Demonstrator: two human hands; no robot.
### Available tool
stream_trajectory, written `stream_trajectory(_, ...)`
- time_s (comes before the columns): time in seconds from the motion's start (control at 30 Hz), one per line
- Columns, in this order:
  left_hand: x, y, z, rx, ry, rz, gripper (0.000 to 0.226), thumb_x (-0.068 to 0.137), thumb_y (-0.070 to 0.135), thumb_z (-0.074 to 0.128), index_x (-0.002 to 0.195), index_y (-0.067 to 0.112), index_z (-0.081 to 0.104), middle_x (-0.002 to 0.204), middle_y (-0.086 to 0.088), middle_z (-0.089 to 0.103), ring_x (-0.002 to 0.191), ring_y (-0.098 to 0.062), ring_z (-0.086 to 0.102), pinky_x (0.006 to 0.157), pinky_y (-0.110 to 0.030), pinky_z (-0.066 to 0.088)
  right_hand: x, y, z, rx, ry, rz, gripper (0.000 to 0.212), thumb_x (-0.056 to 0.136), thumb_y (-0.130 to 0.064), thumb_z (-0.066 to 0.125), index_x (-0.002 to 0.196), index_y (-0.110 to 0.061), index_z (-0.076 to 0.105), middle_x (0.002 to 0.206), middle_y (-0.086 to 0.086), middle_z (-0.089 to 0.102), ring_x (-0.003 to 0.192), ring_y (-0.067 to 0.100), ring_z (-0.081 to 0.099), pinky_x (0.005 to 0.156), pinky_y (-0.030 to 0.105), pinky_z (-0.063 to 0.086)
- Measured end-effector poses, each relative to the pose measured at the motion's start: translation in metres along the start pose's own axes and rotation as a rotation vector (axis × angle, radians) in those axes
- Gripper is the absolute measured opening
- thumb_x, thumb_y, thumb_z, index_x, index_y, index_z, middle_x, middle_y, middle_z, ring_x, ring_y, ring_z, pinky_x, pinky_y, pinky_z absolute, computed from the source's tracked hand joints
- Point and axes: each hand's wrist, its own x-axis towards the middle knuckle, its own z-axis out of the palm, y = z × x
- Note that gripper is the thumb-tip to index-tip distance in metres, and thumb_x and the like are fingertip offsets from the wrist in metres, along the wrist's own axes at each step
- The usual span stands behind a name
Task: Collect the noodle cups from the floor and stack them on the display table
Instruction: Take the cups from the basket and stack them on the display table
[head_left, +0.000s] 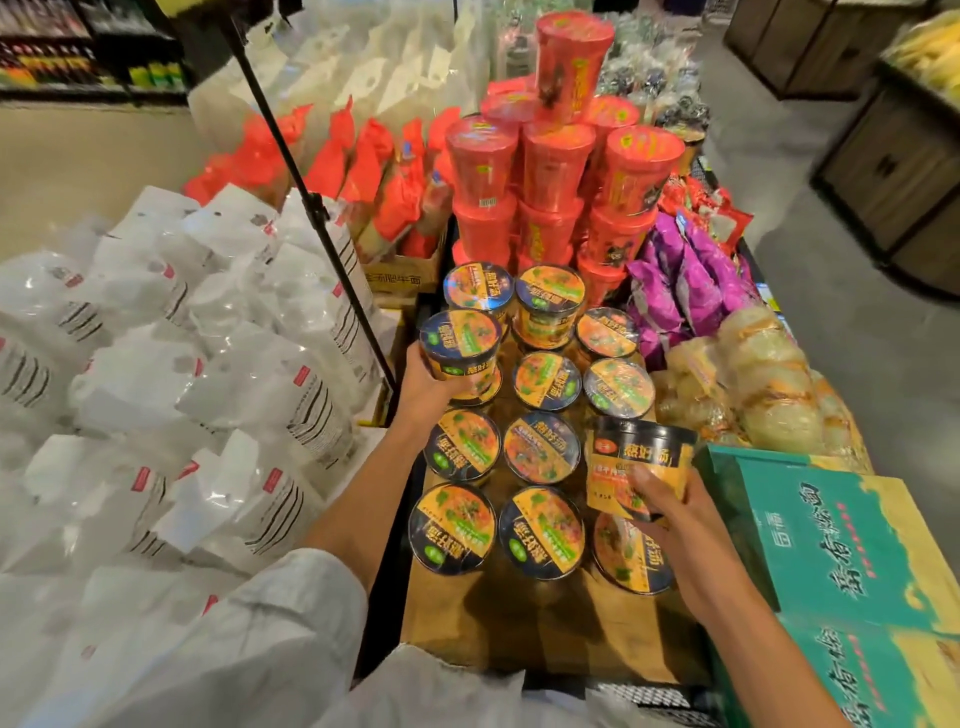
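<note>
Shop aisles and packed goods surround the wooden display table, where black-and-yellow noodle cups stand in rows, a second tier begun at the far end. Each hand carries one more: the left hand curls round the side of a cup held over the far-left row, the right hand grips a tilted cup above the near-right one. To stack well, I judge each cup should be levelled and centred on a lid below before letting go. Red cups tower behind, white bags left, green boxes right
</note>
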Motion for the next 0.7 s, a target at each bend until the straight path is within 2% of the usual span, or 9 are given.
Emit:
stream_trajectory(0.07,0.004,-0.003,0.002,0.013,-0.006,0.013,0.099,0.072,0.007,0.095,0.151,0.02,0.036,0.141,0.002,0.057,0.125,-0.011,0.059,0.102,-0.03,0.053,0.001,0.001,0.001,-0.003,-0.007,0.005,0.093,0.059,-0.074,0.088,0.14,-0.044,0.053,0.126,-0.014,0.074,0.117,0.01,0.071,0.106,0.047,0.051)
stream_trajectory(0.13,0.007,-0.006,0.003,0.036,-0.014,0.034,0.099,0.072,0.005,0.094,0.151,0.018,0.036,0.142,0.001,0.056,0.128,-0.013,0.058,0.1,-0.027,0.053,0.002,0.001,0.002,-0.006,-0.014,0.016,0.075,0.068,-0.066,0.088,0.133,-0.049,0.054,0.122,-0.018,0.075,0.112,0.006,0.072,0.1,0.042,0.052)
stream_trajectory(0.2,0.009,-0.008,0.004,0.063,-0.027,0.039,0.102,0.073,0.006,0.094,0.153,0.018,0.033,0.142,0.003,0.054,0.129,-0.013,0.056,0.103,-0.028,0.052,0.003,0.001,0.003,-0.002,-0.02,0.027,0.069,0.072,-0.062,0.088,0.131,-0.051,0.054,0.12,-0.019,0.075,0.11,0.004,0.073,0.095,0.038,0.053)
stream_trajectory(0.3,0.009,-0.014,0.005,0.087,-0.028,0.041,0.105,0.073,0.008,0.095,0.155,0.019,0.03,0.14,0.005,0.052,0.13,-0.012,0.053,0.107,-0.031,0.049,0.005,0.001,0.005,0.008,-0.018,0.03,0.081,0.064,-0.066,0.087,0.135,-0.046,0.054,0.122,-0.015,0.075,0.111,0.006,0.073,0.091,0.034,0.052)
stream_trajectory(0.43,0.009,-0.019,0.004,0.098,-0.021,0.047,0.105,0.074,0.01,0.094,0.156,0.023,0.028,0.137,0.009,0.051,0.127,-0.009,0.053,0.09,-0.011,0.047,0.007,0.001,0.003,0.017,-0.018,0.029,0.082,0.066,-0.066,0.087,0.137,-0.044,0.054,0.123,-0.013,0.075,0.112,0.009,0.073,0.098,0.04,0.053)
stream_trajectory(0.5,0.009,-0.022,0.004,0.113,-0.017,0.048,0.106,0.075,0.012,0.094,0.157,0.025,0.028,0.136,0.012,0.051,0.126,-0.007,0.052,0.087,-0.007,0.046,0.009,0.001,0.002,0.024,-0.016,0.04,0.08,0.069,-0.063,0.086,0.139,-0.043,0.053,0.124,-0.013,0.075,0.114,0.009,0.072,0.103,0.044,0.052)
stream_trajectory(0.57,0.01,-0.024,0.003,0.138,-0.017,0.045,0.107,0.076,0.014,0.094,0.159,0.025,0.027,0.14,0.01,0.05,0.129,-0.008,0.05,0.094,-0.015,0.044,0.01,-0.001,0.004,0.034,-0.012,0.042,0.079,0.069,-0.062,0.086,0.138,-0.046,0.052,0.125,-0.015,0.074,0.116,0.008,0.071,0.105,0.046,0.051)
stream_trajectory(0.63,0.011,-0.024,0.002,0.165,-0.021,0.045,0.108,0.077,0.015,0.094,0.16,0.026,0.025,0.146,0.008,0.048,0.133,-0.009,0.046,0.103,-0.024,0.041,0.011,-0.004,0.008,0.043,0.016,0.026,0.089,0.061,-0.069,0.089,0.138,-0.048,0.05,0.126,-0.017,0.073,0.118,0.008,0.07,0.103,0.042,0.05)
stream_trajectory(0.7,0.01,-0.026,0.0,0.199,-0.021,0.053,0.11,0.076,0.013,0.094,0.161,0.025,0.025,0.15,0.009,0.043,0.134,-0.003,0.041,0.107,-0.019,0.039,0.017,-0.007,0.011,0.069,0.064,0.009,0.107,0.053,-0.072,0.092,0.145,-0.042,0.046,0.128,-0.015,0.073,0.12,0.01,0.069,0.104,0.04,0.048)
